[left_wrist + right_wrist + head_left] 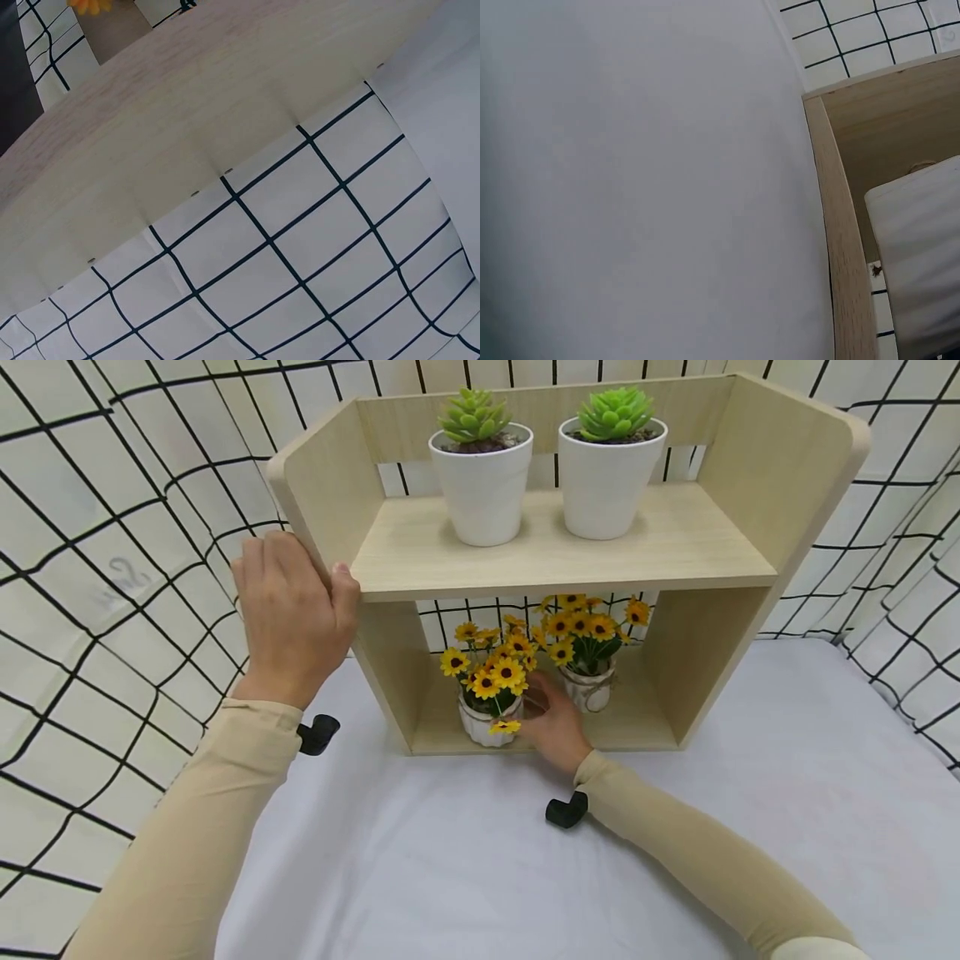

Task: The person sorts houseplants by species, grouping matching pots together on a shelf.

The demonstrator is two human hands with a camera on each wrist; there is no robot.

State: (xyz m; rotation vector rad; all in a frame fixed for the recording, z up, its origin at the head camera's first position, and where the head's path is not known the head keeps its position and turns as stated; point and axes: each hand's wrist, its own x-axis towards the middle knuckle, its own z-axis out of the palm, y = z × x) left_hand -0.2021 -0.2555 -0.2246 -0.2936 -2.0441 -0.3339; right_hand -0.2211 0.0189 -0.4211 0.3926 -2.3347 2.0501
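The left hand (291,610) grips the left side panel of a two-tier light wooden shelf (555,575), its thumb on the panel's front edge. In the left wrist view that panel (187,127) runs diagonally across. On the lower tier, a left flower pot (483,727), white with yellow sunflower-like blooms (498,672), stands near the front edge. The right hand (558,727) holds this pot from its right side, fingers partly hidden behind the flowers. The white pot (922,240) shows at the right of the right wrist view, just inside the shelf's front edge (840,240).
A second flower pot (588,689) with twine round it stands further back on the lower tier. Two white pots with green succulents, a left one (483,485) and a right one (609,481), occupy the upper tier. Black wire mesh (97,610) surrounds the white-covered table (420,860).
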